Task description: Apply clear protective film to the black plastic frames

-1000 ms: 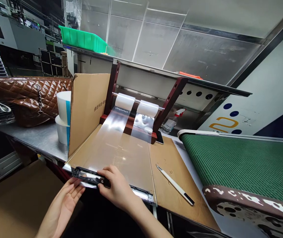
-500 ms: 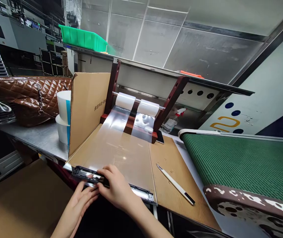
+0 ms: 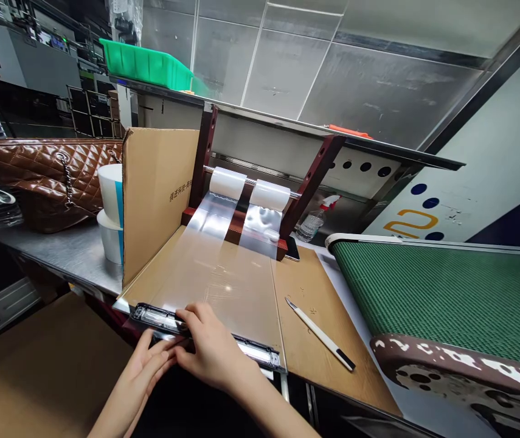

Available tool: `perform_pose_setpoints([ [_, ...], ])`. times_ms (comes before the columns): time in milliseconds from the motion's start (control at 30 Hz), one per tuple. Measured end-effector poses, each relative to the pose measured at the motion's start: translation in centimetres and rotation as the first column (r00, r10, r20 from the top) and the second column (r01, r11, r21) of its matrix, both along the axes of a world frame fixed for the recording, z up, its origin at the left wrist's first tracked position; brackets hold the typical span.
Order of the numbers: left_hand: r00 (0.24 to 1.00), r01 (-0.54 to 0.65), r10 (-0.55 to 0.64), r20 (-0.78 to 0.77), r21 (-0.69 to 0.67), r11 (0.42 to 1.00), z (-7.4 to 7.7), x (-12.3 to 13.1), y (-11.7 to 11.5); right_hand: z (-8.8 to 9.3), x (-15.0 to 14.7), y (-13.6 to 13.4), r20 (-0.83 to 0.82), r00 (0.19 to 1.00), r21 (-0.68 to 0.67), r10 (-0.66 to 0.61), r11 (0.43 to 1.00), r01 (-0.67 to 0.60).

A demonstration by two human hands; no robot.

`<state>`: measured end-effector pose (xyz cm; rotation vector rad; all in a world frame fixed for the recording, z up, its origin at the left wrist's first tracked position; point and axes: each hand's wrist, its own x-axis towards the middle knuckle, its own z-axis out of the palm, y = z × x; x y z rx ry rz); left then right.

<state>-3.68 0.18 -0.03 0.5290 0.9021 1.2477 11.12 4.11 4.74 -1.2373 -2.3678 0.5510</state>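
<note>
The person's right hand [image 3: 209, 350] sits low and center in the frame. Its grip is closed over the middle of a long black frame strip [image 3: 152, 315], which lies along the near edge of the cardboard-covered tabletop [image 3: 314, 286]. The left hand [image 3: 143, 371] is below it with a wide, flat grip, only its fingertips touching the strip's underside.

The clear film [image 3: 214, 274] runs from the two rolls [image 3: 227, 182] in the upper middle down to the strip. That looks like the weak spot. An uneven pull from either hand would probably make the film crease, trap a bubble or land crooked.

The strip also partly overhangs the edge, so if the right hand loosens, the flat left hand may not catch it.

The craft knife [image 3: 318, 334] lies loose just right of the hands, blade end pointing up-frame. A careless sweep of the forearm could knock it toward the green conveyor belt [image 3: 446, 298].
</note>
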Motion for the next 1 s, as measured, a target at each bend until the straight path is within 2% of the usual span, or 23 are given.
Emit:
perform_pose_setpoints([
  [133,1.000,0.017,-0.017,0.007,-0.027,0.999,-0.2,-0.5,0.1,0.0,0.1,0.0,0.015,1.000,0.024,0.008,1.000,-0.008],
  [367,0.997,0.075,-0.075,-0.016,-0.028,0.997,-0.7,-1.1,0.6,0.1,0.2,0.1,-0.057,0.998,0.054,0.003,0.999,0.000],
  [433,0.997,0.039,-0.039,-0.063,-0.006,0.999,-0.7,-1.3,0.7,-0.2,0.3,0.1,-0.079,0.997,0.057,0.000,0.998,0.005],
  [600,0.969,-0.133,0.153,-0.195,0.112,0.985,-0.7,-2.9,1.6,-0.6,0.6,0.4,-0.086,0.996,0.063,-0.030,0.997,0.035],
  [667,0.951,-0.168,0.202,-0.236,0.155,0.974,-0.6,-3.6,1.9,-0.7,0.7,0.5,-0.071,0.997,0.054,-0.041,0.998,0.045],
  [833,0.926,-0.181,0.232,-0.297,0.190,0.965,-0.9,-4.6,2.1,-0.4,0.5,0.4,-0.033,0.998,0.024,-0.059,0.998,0.059],
  [933,0.921,-0.202,0.249,-0.300,0.179,0.963,-2.0,-5.4,2.1,0.2,0.7,0.1,-0.014,0.999,0.004,-0.042,0.999,0.042],
  [1000,0.923,-0.203,0.242,-0.299,0.156,0.967,-3.0,-6.2,2.0,1.0,1.3,-0.1,-0.057,0.997,0.020,-0.045,0.999,0.046],
])
